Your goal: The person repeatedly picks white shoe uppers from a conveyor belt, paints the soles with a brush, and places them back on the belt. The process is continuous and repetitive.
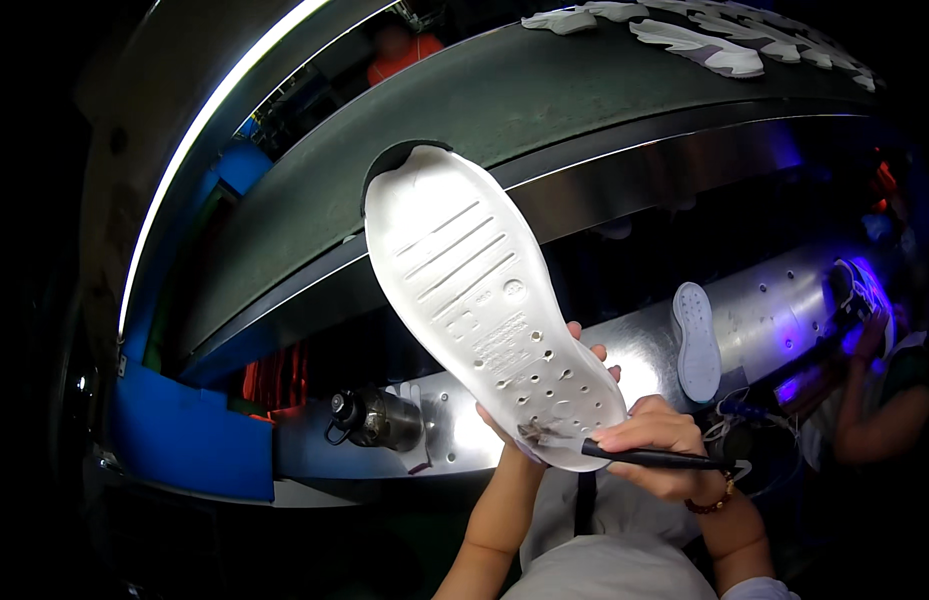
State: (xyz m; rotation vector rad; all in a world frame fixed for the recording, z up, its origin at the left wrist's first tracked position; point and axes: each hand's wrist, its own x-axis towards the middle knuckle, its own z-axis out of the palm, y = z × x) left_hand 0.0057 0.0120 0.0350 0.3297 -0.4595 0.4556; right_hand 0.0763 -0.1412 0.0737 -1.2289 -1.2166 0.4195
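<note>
A white shoe sole (464, 265) is tilted up in front of me, its hollow, ribbed inside facing me and a dark piece at its far toe end. My left hand (508, 438) is closed round it near the heel; its fingertips show past the right edge, and the palm is hidden behind the sole. In my right hand (662, 440) is a brush (674, 459) with a slim black handle, gripped between thumb and fingers. The brush's thin bristles touch the inside of the heel, beside several small holes.
Beyond the sole runs a dark green conveyor belt (434, 120), with several white shoe parts (699, 48) at the far right. A metal shelf (624, 350) carries a dark bottle (376, 418) and another white sole (696, 345). At right, a co-worker's arm (874, 400) reaches towards a shoe under violet light.
</note>
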